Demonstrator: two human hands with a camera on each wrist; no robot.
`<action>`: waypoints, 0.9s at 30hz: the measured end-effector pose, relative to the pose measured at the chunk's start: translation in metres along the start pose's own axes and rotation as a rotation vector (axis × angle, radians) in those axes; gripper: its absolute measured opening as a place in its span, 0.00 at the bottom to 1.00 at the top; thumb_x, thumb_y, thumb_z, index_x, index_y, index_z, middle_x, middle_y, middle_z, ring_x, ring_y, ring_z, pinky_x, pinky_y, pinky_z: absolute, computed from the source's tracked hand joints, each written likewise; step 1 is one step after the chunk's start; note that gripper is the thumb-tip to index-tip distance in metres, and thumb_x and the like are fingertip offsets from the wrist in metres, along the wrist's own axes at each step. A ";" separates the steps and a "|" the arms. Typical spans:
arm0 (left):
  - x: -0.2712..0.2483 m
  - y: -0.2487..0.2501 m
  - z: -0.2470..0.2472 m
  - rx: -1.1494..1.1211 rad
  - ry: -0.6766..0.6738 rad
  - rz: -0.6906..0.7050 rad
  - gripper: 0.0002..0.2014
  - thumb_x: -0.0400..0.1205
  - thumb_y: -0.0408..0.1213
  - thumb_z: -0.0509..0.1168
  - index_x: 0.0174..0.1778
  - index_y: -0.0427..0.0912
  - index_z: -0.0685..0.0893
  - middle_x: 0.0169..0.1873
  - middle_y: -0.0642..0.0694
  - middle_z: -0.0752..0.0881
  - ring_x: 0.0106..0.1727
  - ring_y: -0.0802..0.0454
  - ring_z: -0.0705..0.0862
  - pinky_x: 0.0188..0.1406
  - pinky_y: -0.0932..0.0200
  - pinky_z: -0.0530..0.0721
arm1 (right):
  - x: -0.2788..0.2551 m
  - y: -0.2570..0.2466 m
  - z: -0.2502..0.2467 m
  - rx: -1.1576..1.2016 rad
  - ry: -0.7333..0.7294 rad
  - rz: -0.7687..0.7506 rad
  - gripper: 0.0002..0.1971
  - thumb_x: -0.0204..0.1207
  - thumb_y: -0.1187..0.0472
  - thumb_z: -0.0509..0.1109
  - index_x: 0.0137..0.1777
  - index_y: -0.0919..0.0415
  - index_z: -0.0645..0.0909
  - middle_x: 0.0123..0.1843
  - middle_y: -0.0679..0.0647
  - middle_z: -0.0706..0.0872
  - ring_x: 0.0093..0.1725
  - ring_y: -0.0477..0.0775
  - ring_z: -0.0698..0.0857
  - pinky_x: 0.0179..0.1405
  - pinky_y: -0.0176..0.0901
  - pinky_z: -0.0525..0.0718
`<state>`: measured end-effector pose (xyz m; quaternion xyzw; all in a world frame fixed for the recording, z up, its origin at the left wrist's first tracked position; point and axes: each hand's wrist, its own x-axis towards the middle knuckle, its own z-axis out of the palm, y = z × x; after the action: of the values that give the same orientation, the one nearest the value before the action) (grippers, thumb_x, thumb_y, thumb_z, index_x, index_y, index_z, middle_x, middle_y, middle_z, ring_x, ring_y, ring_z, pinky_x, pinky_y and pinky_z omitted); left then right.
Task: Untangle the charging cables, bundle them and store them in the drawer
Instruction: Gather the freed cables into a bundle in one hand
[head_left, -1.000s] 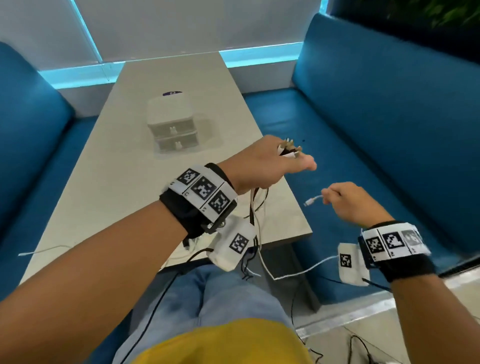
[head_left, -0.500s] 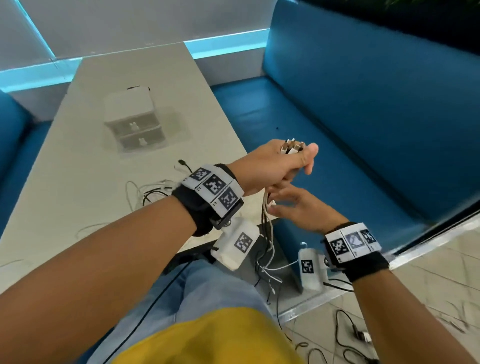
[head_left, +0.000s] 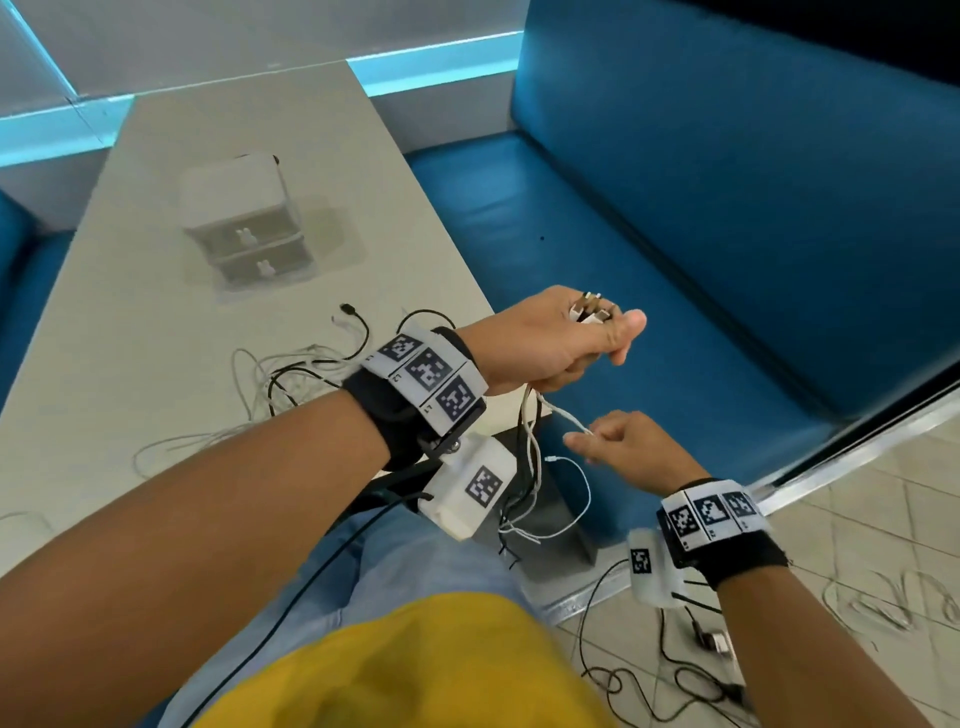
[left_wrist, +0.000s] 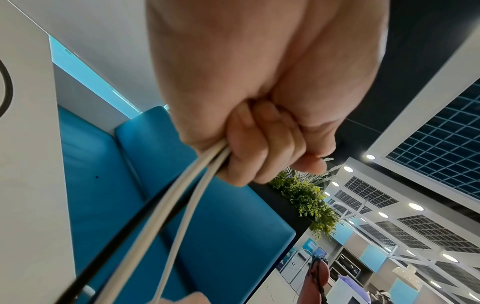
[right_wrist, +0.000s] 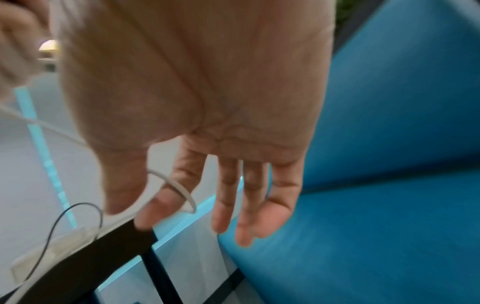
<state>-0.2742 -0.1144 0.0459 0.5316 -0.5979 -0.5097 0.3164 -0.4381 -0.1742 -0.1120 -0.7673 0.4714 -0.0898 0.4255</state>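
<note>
The left hand (head_left: 550, 338) is clenching round a bunch of charging cables (left_wrist: 182, 197) just off the table's (head_left: 156, 260) near-right corner, above the bench seat (head_left: 649, 322); the plug ends (head_left: 589, 309) are sticking up out of the fist w/ metal tips showing, prob. so all connectors are staying aligned at one end for bundling; the cords are hanging straight down below the fist, so gravity is doing part of the untangling. The right hand (head_left: 623, 452) is sitting lower, pinching one thin white cable (head_left: 563, 418) betw. thumb and forefinger; the other fingers (right_wrist: 226, 197) are hanging loose and nearly straight, not gripping; this hand appears to be drawing a single strand clear of the hanging group. Judgement: step in hand = separating strands; bundling and storing not yet done. Materials: cords are round, smooth, flexible, approx. uniform thickness; mostly off-white, at least one black (left_wrist: 109, 232); they are holding loose curves, no kinks visible. More cables (head_left: 291, 379), white and black, are lying in slack overlapping loops on the matte pale tabletop; still tangled-looking. The drawer unit (head_left: 244, 223) is standing farther back on the table, well apart from both hands; small, boxy, translucent plastic, two drawers w/ small white knobs, both appearing closed. Other cords (head_left: 649, 691) are lying on the tiled floor; cannot tell if they belong to the task. Bench upholstery is smooth blue.
</note>
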 end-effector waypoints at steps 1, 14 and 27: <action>0.001 -0.002 0.000 -0.008 0.001 0.000 0.18 0.88 0.44 0.57 0.34 0.41 0.76 0.18 0.51 0.61 0.20 0.54 0.56 0.19 0.63 0.55 | -0.002 0.006 0.001 -0.004 -0.028 0.050 0.24 0.74 0.41 0.72 0.26 0.61 0.83 0.33 0.55 0.85 0.34 0.52 0.82 0.38 0.45 0.78; -0.001 -0.004 0.001 0.055 0.077 0.046 0.08 0.79 0.25 0.69 0.52 0.40 0.86 0.18 0.55 0.65 0.21 0.56 0.61 0.24 0.63 0.60 | -0.016 0.086 0.057 -0.392 -0.266 0.488 0.28 0.78 0.36 0.63 0.47 0.64 0.85 0.49 0.58 0.87 0.45 0.56 0.84 0.47 0.42 0.81; 0.001 -0.015 0.001 -0.097 0.098 -0.017 0.17 0.89 0.44 0.55 0.38 0.40 0.79 0.23 0.47 0.74 0.27 0.52 0.79 0.34 0.55 0.86 | -0.019 0.110 0.088 -0.203 -0.353 0.443 0.47 0.66 0.69 0.80 0.82 0.48 0.62 0.80 0.53 0.69 0.75 0.60 0.74 0.71 0.52 0.77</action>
<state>-0.2705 -0.1141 0.0315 0.5448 -0.5520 -0.5141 0.3663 -0.4716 -0.1305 -0.2427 -0.6882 0.5524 0.1876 0.4313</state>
